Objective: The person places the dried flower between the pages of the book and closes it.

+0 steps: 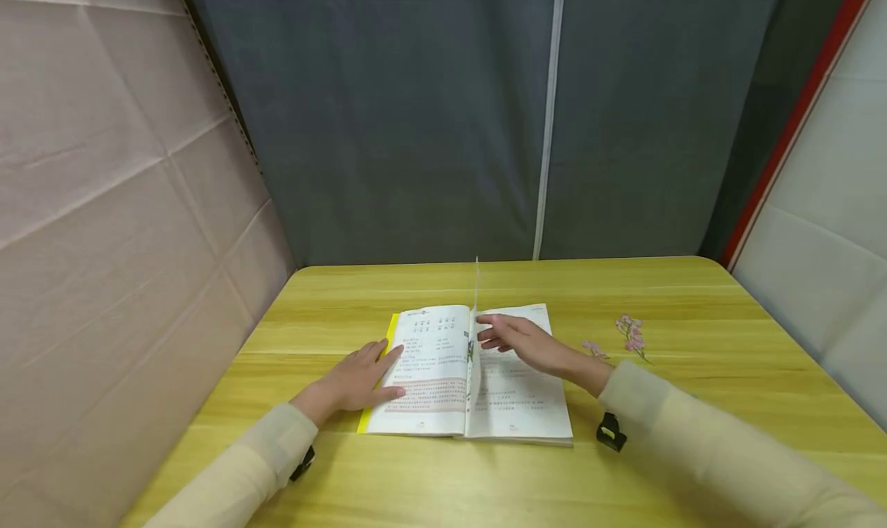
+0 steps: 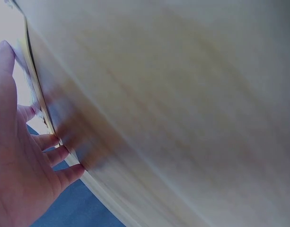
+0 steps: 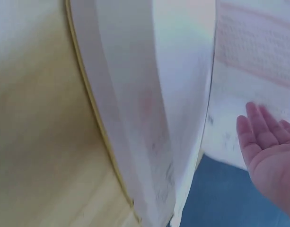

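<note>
An open book [image 1: 431, 368] with printed pages and a yellow cover edge lies on the wooden table. One page [image 1: 476, 291] stands nearly upright along its middle, seen edge-on from the head. My left hand [image 1: 355, 379] rests on the book's left edge, thumb and fingers spread. In the left wrist view, the fingertips of this hand [image 2: 21, 156] meet the edge of the book. Over the right-hand page, my right hand [image 1: 523, 343] has its loosely extended fingertips right at the standing page. In the right wrist view, the right hand [image 3: 272, 153] holds nothing between its fingers.
Pink flower sprigs [image 1: 632, 334] lie on the table [image 1: 443, 482] to the right of the book. A dark grey curtain [image 1: 388, 128] hangs behind the table's far edge. Pale cloth walls [image 1: 125, 205] stand at both sides.
</note>
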`<state>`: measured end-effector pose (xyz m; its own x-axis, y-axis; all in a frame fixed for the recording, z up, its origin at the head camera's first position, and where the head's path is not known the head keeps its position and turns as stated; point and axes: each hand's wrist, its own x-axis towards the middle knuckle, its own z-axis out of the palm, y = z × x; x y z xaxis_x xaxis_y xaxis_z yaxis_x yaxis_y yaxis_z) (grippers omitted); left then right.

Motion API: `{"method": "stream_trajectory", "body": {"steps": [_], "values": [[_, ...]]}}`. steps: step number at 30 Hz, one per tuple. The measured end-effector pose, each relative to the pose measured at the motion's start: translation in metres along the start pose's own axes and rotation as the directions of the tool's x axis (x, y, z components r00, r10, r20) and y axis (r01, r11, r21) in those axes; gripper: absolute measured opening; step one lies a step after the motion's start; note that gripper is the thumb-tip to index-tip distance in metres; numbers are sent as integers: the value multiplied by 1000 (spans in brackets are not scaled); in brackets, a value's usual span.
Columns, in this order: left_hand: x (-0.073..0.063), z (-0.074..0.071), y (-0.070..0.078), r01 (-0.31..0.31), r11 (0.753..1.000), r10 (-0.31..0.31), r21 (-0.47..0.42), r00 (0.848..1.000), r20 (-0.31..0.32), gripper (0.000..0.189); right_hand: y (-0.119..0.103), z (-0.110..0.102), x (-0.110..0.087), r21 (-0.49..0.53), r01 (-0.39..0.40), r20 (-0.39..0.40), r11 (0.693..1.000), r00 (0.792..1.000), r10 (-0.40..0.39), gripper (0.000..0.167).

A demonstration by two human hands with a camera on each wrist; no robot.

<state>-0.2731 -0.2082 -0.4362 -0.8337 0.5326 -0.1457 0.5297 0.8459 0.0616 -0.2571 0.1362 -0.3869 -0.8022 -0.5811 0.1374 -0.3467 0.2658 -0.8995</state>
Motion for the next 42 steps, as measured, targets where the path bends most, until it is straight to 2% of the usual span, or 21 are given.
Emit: {"method": "stream_trajectory", "body": {"steps": [7,16,22,29,34,39,42], "values": [[0,0,-1,-5,1000,5,-7,1000,-2,85,-3,30,-4,-225,25,85,974,996,-6,56],[-1,2,-3,-61,998,62,30,997,-35,78,-8,57,-7,-363,80,205,928,979,-4,67],[-3,2,-6,-92,995,93,30,994,-55,63,-9,69,-5,-459,119,238,880,971,-7,62],[-4,3,-7,-67,998,67,17,997,-42,55,-6,79,-4,-612,176,247,771,969,-26,56],[-4,4,-10,-58,998,58,1,996,-71,53,-3,84,-3,-674,227,271,702,961,-51,52],[-5,4,-12,-52,999,52,8,993,-104,52,0,87,-1,-740,301,306,601,947,-98,47],[-5,2,-12,-67,998,69,19,987,-142,52,0,88,-1,-762,328,320,558,940,-115,45]]}}
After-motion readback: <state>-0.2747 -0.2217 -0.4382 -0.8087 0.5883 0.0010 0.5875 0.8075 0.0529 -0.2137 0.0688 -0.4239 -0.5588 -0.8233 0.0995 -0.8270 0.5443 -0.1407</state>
